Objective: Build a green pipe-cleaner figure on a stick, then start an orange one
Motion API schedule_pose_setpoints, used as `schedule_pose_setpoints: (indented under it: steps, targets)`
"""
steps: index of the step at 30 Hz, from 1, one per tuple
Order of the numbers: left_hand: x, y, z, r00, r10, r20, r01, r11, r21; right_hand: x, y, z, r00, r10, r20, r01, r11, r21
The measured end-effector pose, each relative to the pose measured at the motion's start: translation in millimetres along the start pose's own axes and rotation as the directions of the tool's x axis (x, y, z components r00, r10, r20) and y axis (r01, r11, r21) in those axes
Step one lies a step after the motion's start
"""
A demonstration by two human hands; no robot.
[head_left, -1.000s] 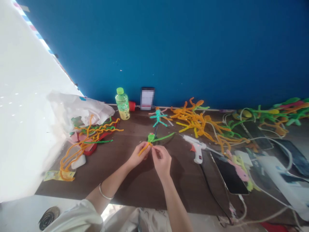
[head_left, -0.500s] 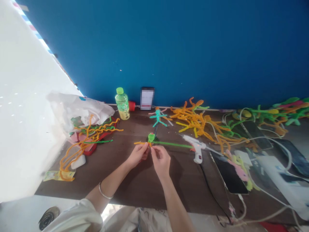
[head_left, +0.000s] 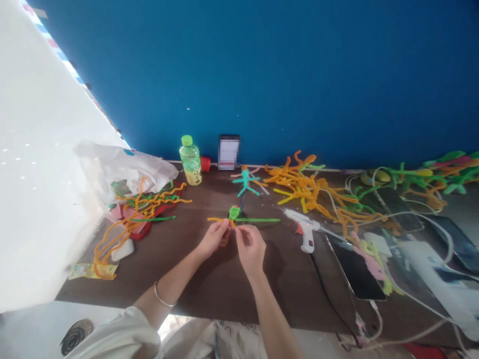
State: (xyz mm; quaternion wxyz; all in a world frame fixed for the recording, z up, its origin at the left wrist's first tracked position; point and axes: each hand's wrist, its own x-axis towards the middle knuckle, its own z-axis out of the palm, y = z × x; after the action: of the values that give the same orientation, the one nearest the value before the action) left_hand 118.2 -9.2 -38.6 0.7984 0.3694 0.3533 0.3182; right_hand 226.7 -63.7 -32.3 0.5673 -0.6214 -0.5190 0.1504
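Above the middle of the table, my left hand (head_left: 214,239) pinches an orange pipe cleaner (head_left: 214,219) whose loose end sticks out to the left. My right hand (head_left: 251,248) pinches the same orange pipe cleaner at its right side, fingertips close to the left ones. Just beyond the fingertips is a small figure with a green coiled head (head_left: 234,213) and a bit of red on top. From beside it a straight green pipe cleaner (head_left: 262,220) reaches out to the right. The fingers partly hide where the pieces join.
A white glue gun (head_left: 307,229) lies to the right, its black cord running forward. Beyond are a turquoise pipe-cleaner figure (head_left: 246,182), a pile of orange ones (head_left: 299,187) and a green-capped bottle (head_left: 190,162). Loose orange stems (head_left: 108,237) lie left; a phone (head_left: 355,269) lies right.
The far end of the green pipe cleaner has drawn in to the left, away from the glue gun, and now looks shorter. Both hands stay nearly in place.
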Motion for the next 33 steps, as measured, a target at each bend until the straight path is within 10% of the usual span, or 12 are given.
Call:
schedule_pose_setpoints:
  steps: [33]
  targets:
    - [2.8,2.0,-6.1,0.999,0.016,0.048,-0.011,0.995,-0.1,1.4,3.5,2.1,0.997,0.024,0.077,-0.031,0.995,0.098]
